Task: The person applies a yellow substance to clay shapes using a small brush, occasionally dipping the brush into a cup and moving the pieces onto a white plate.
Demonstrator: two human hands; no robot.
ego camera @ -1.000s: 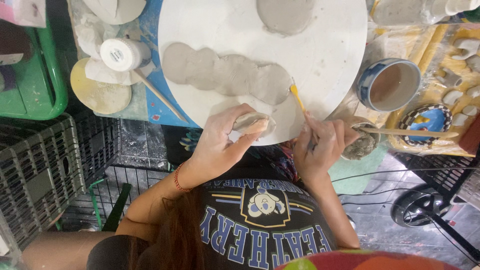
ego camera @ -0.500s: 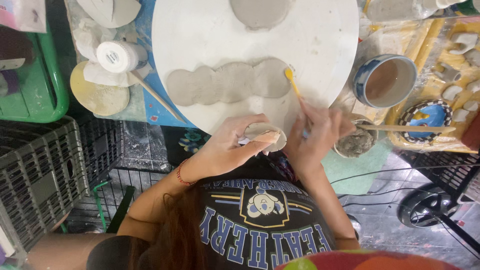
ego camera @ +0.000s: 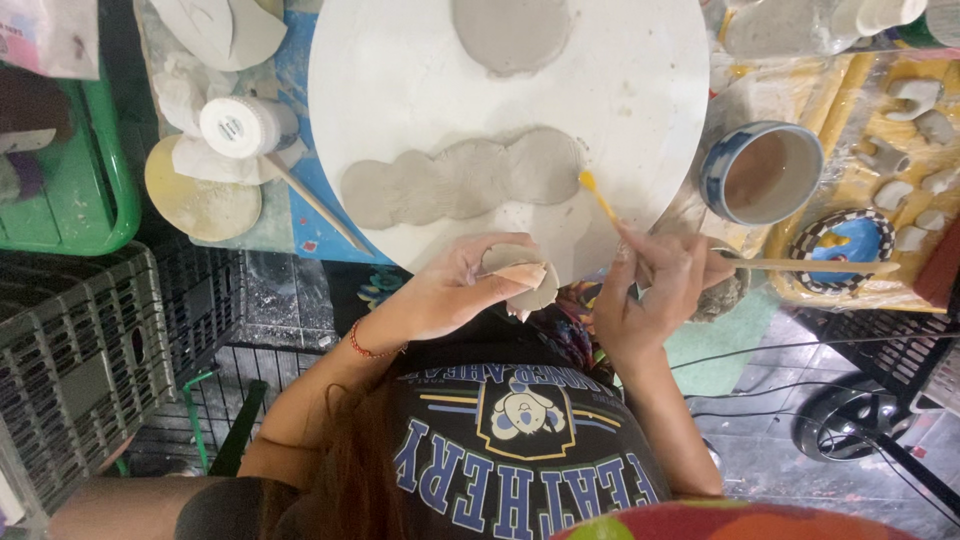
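- Left hand (ego camera: 450,290): fingers curled around a small flat clay piece (ego camera: 522,275), held at the near edge of the round white board (ego camera: 400,80).
- Right hand (ego camera: 650,290): fingers pinched on a thin brush (ego camera: 598,195) with a yellow-orange tip, which lies on the board just beside the lobed clay slab (ego camera: 465,180).
- Second clay slab (ego camera: 510,30): rounded, at the board's far edge, well apart from the first.
- Blue-rimmed cup (ego camera: 760,172): right of the board, holding brownish liquid.
- Long wooden stick (ego camera: 810,265): lying across a small bowl partly hidden behind the right hand.
- White jar (ego camera: 240,125): left of the board, beside a pale round disc (ego camera: 200,200).
- Green bin (ego camera: 85,190): far left.
- Grey wire crates (ego camera: 80,350): lower left.
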